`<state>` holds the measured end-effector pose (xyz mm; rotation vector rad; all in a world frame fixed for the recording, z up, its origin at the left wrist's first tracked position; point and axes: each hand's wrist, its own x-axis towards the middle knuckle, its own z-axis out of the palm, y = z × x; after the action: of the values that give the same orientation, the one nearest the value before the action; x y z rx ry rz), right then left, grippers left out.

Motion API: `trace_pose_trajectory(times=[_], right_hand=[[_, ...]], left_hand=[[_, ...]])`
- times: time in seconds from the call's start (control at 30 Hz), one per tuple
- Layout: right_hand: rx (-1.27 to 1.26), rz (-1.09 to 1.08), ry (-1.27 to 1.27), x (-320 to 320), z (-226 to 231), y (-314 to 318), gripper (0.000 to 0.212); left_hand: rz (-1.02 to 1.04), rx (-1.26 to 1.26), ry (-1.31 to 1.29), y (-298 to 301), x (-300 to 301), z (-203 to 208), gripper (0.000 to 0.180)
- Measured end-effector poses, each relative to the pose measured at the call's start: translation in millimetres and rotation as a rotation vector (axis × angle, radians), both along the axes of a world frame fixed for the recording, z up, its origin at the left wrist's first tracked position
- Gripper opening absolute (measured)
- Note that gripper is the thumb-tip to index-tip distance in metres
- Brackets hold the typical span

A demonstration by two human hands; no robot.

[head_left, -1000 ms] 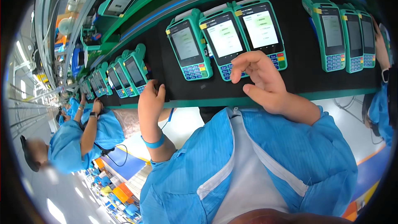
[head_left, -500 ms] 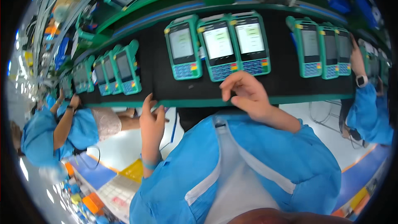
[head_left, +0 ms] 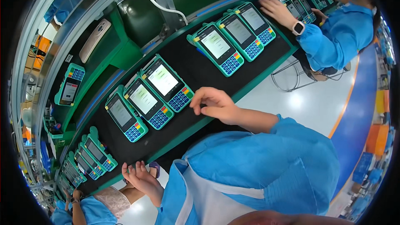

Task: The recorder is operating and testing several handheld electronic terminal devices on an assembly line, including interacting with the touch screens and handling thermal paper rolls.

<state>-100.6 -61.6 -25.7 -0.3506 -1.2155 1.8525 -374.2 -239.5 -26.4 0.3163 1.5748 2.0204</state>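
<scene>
While the left hand (head_left: 141,179) and right hand (head_left: 216,106) are loosely curled, both empty, the nearest green terminal (head_left: 166,83) lies at ten o'clock from the right; probably it is light, stiff, fragile at screen, best held by sides; its long axis runs eleven to five, keypad (head_left: 181,99) toward five

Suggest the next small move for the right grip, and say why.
I would probably ease the right grip slightly left onto the keypad end of the nearest green terminal, the rightmost of the middle three. That grip looks empty, its curled fingers are right beside that keypad, and the terminal's screen is lit. The left grip is farther from it.
</scene>
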Motion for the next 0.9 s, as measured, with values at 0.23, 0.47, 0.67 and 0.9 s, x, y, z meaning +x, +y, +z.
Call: trace_pose_trajectory(times=[0.23,0.47,0.67,0.9], right_hand=[[0.408,-0.507,-0.283,58.4,-17.2,8.5,0.028],[0.490,-1.028,-0.607,106.1,-36.7,23.4,0.026],[0.598,-1.130,-0.691,97.1,-43.0,26.7,0.028],[0.700,-1.258,-0.824,84.7,-38.0,28.8,0.027]], left_hand=[[-0.148,-0.002,0.113,18.7,-61.5,21.0,0.052],[-0.649,-0.582,-0.047,59.7,-141.1,23.6,0.032],[-0.282,-0.515,0.568,121.6,-149.6,-21.4,0.045],[-0.257,-0.720,0.974,141.0,-157.3,-38.1,0.047]])
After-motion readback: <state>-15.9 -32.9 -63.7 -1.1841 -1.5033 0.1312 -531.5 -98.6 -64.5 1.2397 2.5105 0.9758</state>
